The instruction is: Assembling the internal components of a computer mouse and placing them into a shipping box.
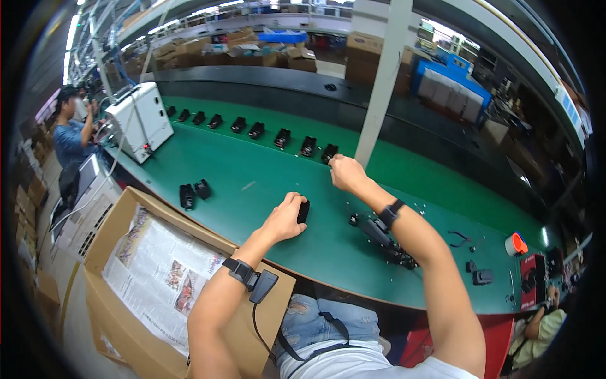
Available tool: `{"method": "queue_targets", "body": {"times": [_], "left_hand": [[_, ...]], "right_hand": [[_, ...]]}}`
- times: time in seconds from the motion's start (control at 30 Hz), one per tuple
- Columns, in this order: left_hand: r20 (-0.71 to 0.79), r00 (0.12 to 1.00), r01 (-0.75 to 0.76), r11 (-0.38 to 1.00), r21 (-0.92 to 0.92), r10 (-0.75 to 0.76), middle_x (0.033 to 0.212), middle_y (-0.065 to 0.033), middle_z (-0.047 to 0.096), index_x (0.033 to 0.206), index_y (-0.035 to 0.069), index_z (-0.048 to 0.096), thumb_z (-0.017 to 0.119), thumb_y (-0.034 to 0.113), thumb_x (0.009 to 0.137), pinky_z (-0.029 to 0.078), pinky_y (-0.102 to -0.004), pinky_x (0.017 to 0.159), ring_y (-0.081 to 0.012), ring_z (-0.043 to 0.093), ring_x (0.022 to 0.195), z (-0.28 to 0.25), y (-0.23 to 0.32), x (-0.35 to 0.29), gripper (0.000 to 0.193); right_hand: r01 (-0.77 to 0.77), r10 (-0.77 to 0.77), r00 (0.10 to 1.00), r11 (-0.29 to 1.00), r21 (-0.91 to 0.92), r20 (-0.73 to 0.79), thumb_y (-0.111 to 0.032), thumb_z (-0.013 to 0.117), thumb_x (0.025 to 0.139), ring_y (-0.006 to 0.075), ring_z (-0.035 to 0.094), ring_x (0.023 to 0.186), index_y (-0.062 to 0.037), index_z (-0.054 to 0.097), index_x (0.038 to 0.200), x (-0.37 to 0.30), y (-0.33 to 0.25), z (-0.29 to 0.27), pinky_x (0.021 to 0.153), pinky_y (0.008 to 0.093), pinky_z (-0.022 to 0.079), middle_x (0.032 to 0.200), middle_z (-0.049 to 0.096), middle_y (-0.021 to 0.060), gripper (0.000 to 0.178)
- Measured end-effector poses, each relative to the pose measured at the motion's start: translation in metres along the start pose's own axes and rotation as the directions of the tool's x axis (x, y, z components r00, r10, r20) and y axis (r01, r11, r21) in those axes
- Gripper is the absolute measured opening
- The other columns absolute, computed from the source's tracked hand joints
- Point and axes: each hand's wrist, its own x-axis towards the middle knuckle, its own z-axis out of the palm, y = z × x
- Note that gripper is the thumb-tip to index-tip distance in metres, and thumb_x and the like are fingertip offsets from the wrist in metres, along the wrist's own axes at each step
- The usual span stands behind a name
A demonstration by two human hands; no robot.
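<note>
Devices (329, 152) on bench (252, 164); box (101, 297) left

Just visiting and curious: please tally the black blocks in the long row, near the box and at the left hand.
Black blocks in row: 9
Black blocks near cardboard box: 2
Black block at left hand: 1
Total: 12

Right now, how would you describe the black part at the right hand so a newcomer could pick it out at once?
Along the far side of the green workbench, a row of black parts lines a green strip. Follow it rightward to the last part, just left of the pale upright post. Unlike its neighbours, it has the right hand at it.
</note>
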Motion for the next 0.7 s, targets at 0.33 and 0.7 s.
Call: {"method": "queue_targets", "body": {"times": [0.33, 0.7], "left_hand": [[0.098, 0.987, -0.129, 0.991, -0.020, 0.130, 0.131, -0.0190, 0.038, 0.123, 0.000, 0.043, 0.070, 0.007, 0.071, 0.050, -0.0459, 0.087, -0.0414, 0.057, 0.103, 0.013, 0.034, -0.008, 0.059], [0.062, 0.980, -0.189, 0.981, -0.036, 0.191, 0.126, -0.0186, 0.043, 0.108, 0.001, 0.059, 0.063, 0.002, 0.072, 0.044, -0.0462, 0.093, -0.0408, 0.048, 0.111, 0.032, 0.041, -0.019, 0.036]], "right_hand": [[-0.102, 0.055, 0.975, 0.972, 0.213, 0.216, -0.033, 0.073, 0.075, 0.0293, 0.067, 0.082, -0.0074, 0.064, 0.102, -0.134, 0.012, -0.031, 0.074, 0.0414, 0.053, 0.094, 0.067, 0.0127, 0.038], [-0.132, 0.187, 0.982, 0.636, 0.760, 0.014, -0.015, 0.081, 0.070, 0.0083, 0.057, 0.060, -0.0023, 0.058, 0.104, -0.170, -0.036, -0.027, 0.054, 0.0225, 0.047, 0.081, 0.061, 0.0045, 0.043]]}}
